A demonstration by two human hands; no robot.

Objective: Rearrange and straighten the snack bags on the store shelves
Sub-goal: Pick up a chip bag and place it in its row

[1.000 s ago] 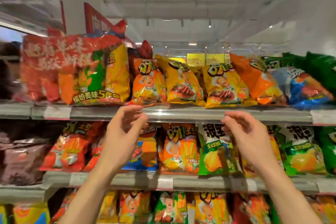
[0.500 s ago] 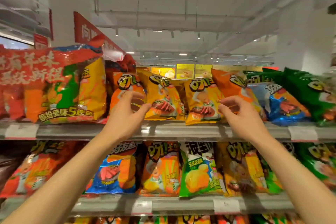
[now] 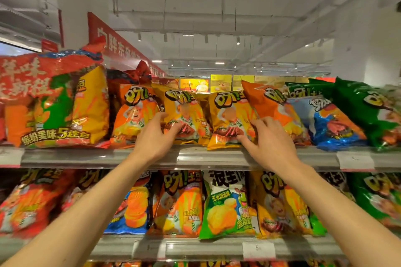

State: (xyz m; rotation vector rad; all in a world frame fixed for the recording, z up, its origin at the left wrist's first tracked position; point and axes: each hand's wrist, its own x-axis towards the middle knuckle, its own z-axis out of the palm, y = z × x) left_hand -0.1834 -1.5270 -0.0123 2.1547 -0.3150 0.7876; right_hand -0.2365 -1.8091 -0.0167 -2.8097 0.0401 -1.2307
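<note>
Our top shelf (image 3: 208, 157) with leaning snack bags (image 3: 184, 115), our lower shelf (image 3: 195, 247) with more bags (image 3: 225, 206)

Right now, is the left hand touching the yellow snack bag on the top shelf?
Touching. Head view: the left hand has fingertips resting on the lower front of the yellow snack bag, no gap visible.
</note>
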